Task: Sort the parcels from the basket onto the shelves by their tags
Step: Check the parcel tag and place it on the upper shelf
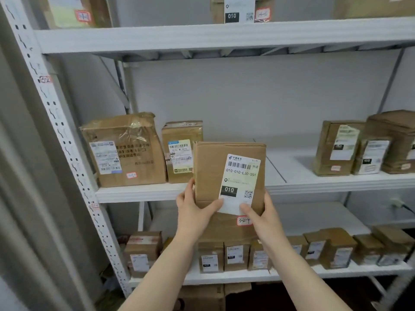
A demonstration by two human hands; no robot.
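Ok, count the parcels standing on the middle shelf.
5. Left end: a large box and a small box; right end: a tall box, a low box, a dark box. Others may hide behind the held parcel or off-frame.

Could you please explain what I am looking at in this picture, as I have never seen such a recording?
There is no machine here. A person wears a camera on the head, so this single picture looks forward and down at their own bare hands. The left hand and right hand together hold a flat cardboard parcel upright in front of the middle shelf. Its white label shows 010; a red-edged tag below reads 3-2-4. Other labelled boxes stand on the shelves.
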